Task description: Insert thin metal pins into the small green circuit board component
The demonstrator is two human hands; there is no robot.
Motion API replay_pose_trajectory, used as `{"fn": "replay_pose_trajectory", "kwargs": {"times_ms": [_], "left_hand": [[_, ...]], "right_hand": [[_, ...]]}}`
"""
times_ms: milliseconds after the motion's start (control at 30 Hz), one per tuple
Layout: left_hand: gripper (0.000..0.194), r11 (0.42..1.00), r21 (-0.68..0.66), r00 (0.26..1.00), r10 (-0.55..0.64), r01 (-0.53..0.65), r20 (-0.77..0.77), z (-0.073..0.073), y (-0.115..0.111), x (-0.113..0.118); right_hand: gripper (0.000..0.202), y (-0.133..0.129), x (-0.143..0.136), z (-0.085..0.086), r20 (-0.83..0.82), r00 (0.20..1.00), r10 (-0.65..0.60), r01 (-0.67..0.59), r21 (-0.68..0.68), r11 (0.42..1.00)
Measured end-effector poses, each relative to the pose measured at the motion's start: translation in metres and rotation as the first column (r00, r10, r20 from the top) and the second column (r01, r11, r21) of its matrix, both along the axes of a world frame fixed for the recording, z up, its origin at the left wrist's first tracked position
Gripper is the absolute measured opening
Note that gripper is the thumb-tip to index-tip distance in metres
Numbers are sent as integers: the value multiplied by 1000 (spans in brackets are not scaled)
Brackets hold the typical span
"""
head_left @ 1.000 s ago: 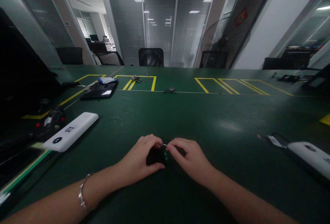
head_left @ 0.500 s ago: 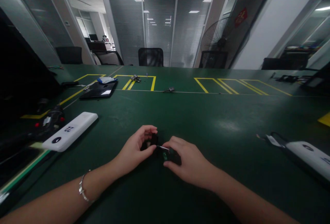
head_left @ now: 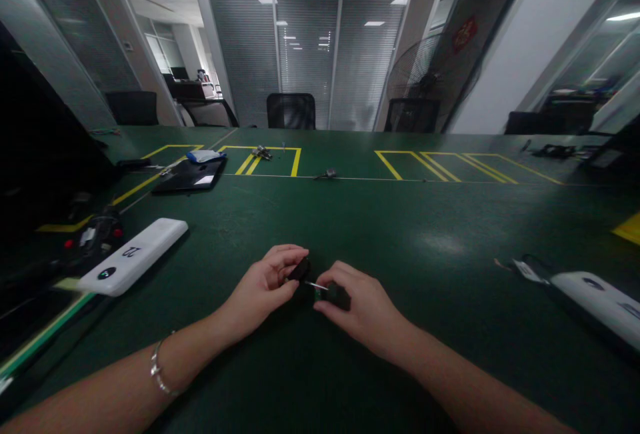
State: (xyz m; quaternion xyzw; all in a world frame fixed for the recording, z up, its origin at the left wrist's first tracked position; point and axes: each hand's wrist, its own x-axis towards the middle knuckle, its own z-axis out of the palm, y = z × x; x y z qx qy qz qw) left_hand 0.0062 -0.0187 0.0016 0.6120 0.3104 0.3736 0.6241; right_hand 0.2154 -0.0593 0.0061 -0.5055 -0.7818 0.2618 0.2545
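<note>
Silver circles the left wrist, a bracelet [head_left: 159,371]; beyond it the left hand [head_left: 260,284] grips a small black part [head_left: 299,269] between thumb and fingers. In the gap between the hands a thin metal rod [head_left: 314,285] points at the left thumb; whether they touch is too small to tell. The right hand [head_left: 367,301] is closed on a dark block [head_left: 339,297], with a scrap of green [head_left: 317,295] at its fingertips. Handling such small pieces well calls for a steady left pinch, its thumb clear of the rod's tip, and light right-hand pressure in line with the rod.

On the dark green tabletop [head_left: 380,234], a white oblong case [head_left: 145,251] marked 22 lies at left, then a black tablet [head_left: 187,177] under a blue-and-white packet [head_left: 204,155], yellow tape outlines [head_left: 299,162] and, far right, a second white case [head_left: 590,287]. Behind stand a blind-covered glass partition [head_left: 305,74], a black mesh chair [head_left: 291,111] and a caged fan [head_left: 417,67].
</note>
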Motion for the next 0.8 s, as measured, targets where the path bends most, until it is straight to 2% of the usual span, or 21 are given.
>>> {"fn": "replay_pose_trajectory", "kwargs": {"times_ms": [133,233,333,567,800], "left_hand": [[38,993,-114,997,3,5,74,-3,-3,4],[42,972,-222,986,-36,73,166,-4,-8,8],[41,955,-268,976,-72,127,208,-3,-13,10],[43,959,-228,975,-127,168,182,-4,-12,10],[45,955,-260,979,-100,145,180,-5,-13,11]], "right_hand": [[17,-1,-2,-2,-235,970,-55,70,56,996],[19,-3,-4,-2,-331,943,-29,63,93,994],[20,-4,-7,-1,-366,930,1,44,114,992],[18,-7,-9,0,-393,920,2,47,116,992],[17,-5,-9,3,-394,918,40,18,144,989]]}}
